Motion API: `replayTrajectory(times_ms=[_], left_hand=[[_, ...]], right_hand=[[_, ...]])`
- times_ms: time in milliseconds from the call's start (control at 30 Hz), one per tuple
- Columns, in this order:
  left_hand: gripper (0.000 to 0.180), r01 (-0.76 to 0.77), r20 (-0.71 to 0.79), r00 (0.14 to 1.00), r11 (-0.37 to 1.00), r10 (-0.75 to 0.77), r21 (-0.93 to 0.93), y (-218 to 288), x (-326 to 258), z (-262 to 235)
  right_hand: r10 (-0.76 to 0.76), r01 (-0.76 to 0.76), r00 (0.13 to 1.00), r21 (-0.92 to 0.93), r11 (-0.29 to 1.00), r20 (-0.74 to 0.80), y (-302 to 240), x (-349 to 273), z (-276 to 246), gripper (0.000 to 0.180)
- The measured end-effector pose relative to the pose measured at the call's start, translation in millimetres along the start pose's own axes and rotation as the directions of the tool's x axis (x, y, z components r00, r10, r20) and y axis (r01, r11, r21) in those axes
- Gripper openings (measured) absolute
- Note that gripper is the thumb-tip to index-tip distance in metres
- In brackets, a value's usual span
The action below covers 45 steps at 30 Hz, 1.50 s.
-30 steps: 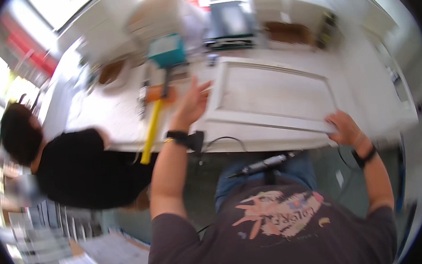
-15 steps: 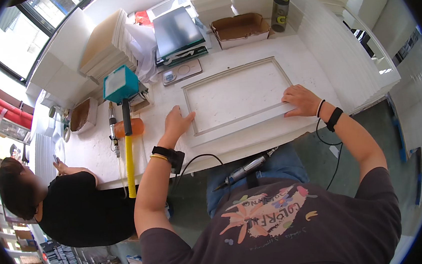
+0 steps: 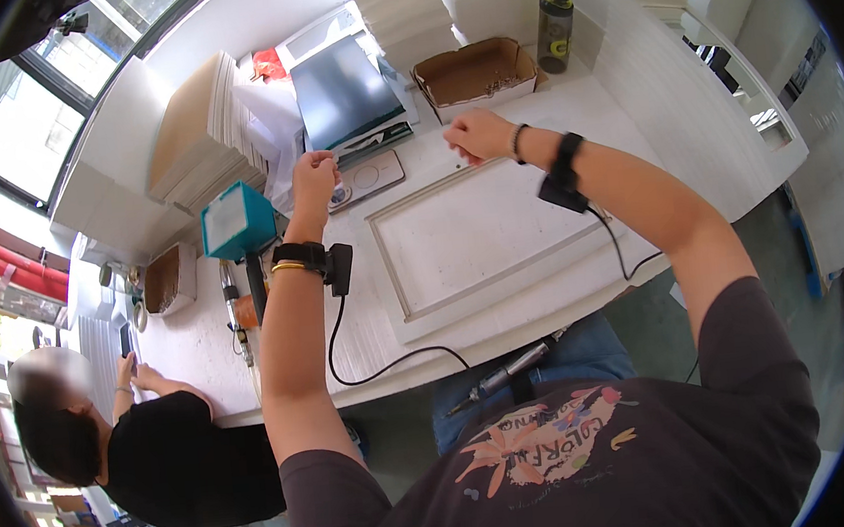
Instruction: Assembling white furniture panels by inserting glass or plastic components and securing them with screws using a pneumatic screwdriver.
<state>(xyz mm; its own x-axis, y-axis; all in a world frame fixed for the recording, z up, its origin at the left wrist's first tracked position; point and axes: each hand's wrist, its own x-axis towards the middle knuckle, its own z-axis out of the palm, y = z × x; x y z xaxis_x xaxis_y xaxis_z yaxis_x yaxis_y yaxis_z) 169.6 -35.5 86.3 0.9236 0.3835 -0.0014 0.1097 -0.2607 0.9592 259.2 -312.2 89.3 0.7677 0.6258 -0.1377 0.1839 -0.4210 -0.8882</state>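
A white rectangular frame [image 3: 466,305] lies flat on the white worktable, its near side toward me. My left hand [image 3: 315,186] is raised at the left end of a phone [image 3: 375,179] with a ring on its back, near the dark flat panels. Its fingers are pinched together; anything between them is too small to make out. Above the frame's far edge, next to the cardboard tray [image 3: 479,108], my right hand [image 3: 479,136] is closed with its fingers curled. What it may hold is hidden. Neither hand touches the frame's near side.
Dark panels [image 3: 347,89] and stacked boards [image 3: 190,133] stand at the back, with a bottle [image 3: 554,31] at the right. A teal box-shaped head [image 3: 237,219] on a handle stands left. A screwdriver-like tool [image 3: 502,377] lies across my lap. A co-worker [image 3: 179,465] sits at left.
Both hands have left the frame. My left hand moved up toward the phone, my right hand up and left to the far side by the cardboard tray. Both have closed.
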Motion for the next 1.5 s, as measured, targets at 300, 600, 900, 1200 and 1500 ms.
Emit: replayTrajectory(times_ms=[300, 600, 900, 1200, 1500], left_hand=[[0.023, 0.045, -0.134, 0.989, 0.996, -0.055, -0.075, -9, 34, 1], [0.022, 0.089, -0.182, 0.976, 0.983, -0.118, -0.161, -17, 64, -9], [0.021, 0.145, -0.239, 0.964, 0.982, -0.112, 0.124, -24, 102, -32], [0.025, 0.078, -0.139, 0.990, 0.843, -0.004, 0.533, -38, 136, -33], [0.037, 0.195, -0.152, 0.980, 0.765, -0.127, 0.614, -10, 138, -15]], right_hand=[[0.187, -0.198, 0.964, -0.038, 0.979, -0.188, 6, 133, 7, 0.052], [0.147, -0.147, 0.989, -0.070, 0.987, -0.008, 9, 161, 14, 0.045], [0.107, -0.124, 0.989, 0.179, 0.976, 0.103, 22, 163, 6, 0.040], [0.099, -0.099, 0.995, 0.074, 0.992, -0.005, 24, 160, -7, 0.034], [0.081, -0.073, 0.997, 0.335, 0.939, -0.011, 22, 149, -8, 0.031]])
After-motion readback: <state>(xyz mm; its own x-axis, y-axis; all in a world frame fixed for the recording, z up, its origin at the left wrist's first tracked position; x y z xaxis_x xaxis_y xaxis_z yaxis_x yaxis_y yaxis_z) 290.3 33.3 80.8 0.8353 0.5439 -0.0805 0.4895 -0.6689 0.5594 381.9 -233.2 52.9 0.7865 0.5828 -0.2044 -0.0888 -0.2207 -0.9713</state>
